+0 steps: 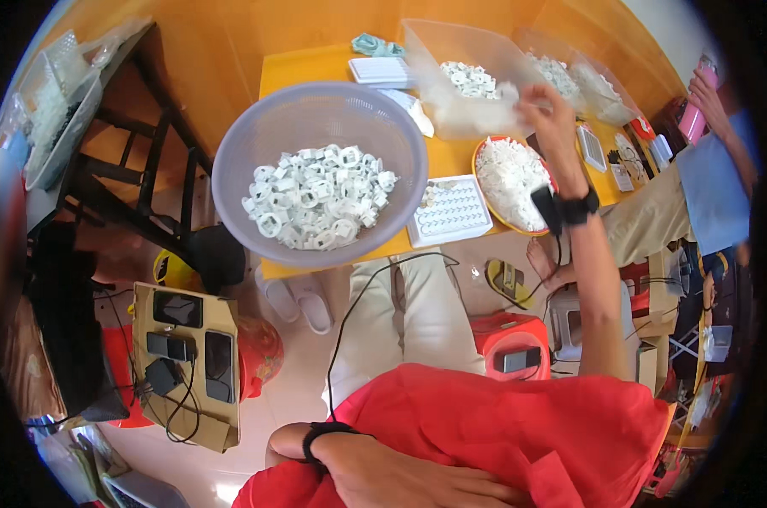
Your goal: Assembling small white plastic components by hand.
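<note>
My right hand is raised over the yellow table, blurred, its fingers at the near corner of a clear plastic bin that holds white plastic parts. Something pale shows at the fingertips, but I cannot tell whether the hand grips it. Below this hand stands an orange plate heaped with small white pieces. My left hand lies flat on my red shirt at the lower edge and holds nothing. A lavender basin full of white ring-shaped parts sits at the table's front left, beside a white slotted tray.
More clear bins and small trays stand at the table's back right, where another person's hand works. On the floor are a cardboard sheet with phones, white slippers, a red stool and a dark wooden frame.
</note>
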Action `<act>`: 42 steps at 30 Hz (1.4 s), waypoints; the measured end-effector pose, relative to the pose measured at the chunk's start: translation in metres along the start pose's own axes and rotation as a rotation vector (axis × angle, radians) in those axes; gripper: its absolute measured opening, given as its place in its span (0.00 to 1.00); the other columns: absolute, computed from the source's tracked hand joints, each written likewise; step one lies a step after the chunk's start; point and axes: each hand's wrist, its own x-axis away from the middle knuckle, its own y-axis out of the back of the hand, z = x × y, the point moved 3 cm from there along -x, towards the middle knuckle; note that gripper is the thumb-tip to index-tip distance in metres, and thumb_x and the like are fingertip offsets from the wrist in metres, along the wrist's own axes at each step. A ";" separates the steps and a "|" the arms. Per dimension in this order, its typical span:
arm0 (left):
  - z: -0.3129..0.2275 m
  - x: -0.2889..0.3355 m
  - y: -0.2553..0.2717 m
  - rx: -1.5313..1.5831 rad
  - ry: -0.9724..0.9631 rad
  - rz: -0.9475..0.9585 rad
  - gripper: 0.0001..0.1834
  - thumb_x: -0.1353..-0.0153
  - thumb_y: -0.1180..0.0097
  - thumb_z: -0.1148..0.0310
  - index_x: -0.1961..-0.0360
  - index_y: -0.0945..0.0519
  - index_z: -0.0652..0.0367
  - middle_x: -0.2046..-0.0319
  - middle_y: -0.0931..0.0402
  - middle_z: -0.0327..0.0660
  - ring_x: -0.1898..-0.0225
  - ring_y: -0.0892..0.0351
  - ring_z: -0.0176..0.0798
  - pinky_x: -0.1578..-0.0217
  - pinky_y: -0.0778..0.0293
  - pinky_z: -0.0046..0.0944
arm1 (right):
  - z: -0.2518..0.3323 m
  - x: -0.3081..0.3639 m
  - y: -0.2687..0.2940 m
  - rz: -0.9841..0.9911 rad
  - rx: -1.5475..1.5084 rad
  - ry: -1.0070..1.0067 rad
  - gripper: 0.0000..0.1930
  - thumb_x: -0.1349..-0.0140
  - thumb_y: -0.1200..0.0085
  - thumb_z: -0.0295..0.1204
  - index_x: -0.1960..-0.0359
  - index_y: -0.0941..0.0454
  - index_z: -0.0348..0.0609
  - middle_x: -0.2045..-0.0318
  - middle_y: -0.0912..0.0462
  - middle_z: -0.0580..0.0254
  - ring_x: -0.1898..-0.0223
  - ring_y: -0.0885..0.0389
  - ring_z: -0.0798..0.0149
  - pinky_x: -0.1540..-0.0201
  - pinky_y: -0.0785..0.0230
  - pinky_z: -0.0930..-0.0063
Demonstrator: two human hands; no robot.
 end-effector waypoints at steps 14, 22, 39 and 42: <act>-0.002 0.029 0.000 -0.078 -0.047 -0.063 0.26 0.36 0.56 0.60 0.42 0.37 0.65 0.41 0.44 0.60 0.41 0.42 0.59 0.46 0.38 0.48 | 0.051 0.060 -0.167 0.698 0.699 0.544 0.08 0.56 0.44 0.26 0.72 0.21 0.40 0.72 0.20 0.53 0.61 0.24 0.52 0.60 0.34 0.62; -0.009 0.049 0.001 -0.119 -0.079 -0.043 0.26 0.36 0.56 0.60 0.41 0.37 0.64 0.41 0.44 0.59 0.41 0.41 0.59 0.46 0.39 0.48 | 0.042 0.058 -0.190 0.871 0.760 0.510 0.07 0.63 0.48 0.22 0.77 0.23 0.42 0.75 0.21 0.52 0.68 0.22 0.52 0.65 0.33 0.61; 0.012 0.108 0.067 -0.327 0.306 -1.527 0.19 0.40 0.51 0.61 0.55 0.26 0.66 0.59 0.25 0.48 0.61 0.24 0.39 0.61 0.29 0.38 | 0.069 0.148 -0.080 0.685 -0.722 -0.180 0.18 0.52 0.39 0.20 0.57 0.25 0.36 0.62 0.22 0.64 0.64 0.26 0.75 0.61 0.32 0.82; 0.041 0.103 0.090 -0.145 0.321 -1.610 0.19 0.37 0.54 0.62 0.52 0.28 0.67 0.56 0.26 0.47 0.58 0.24 0.37 0.58 0.27 0.36 | 0.053 0.170 -0.074 0.669 -0.734 -0.205 0.18 0.52 0.39 0.20 0.57 0.25 0.36 0.61 0.22 0.63 0.64 0.25 0.75 0.62 0.32 0.83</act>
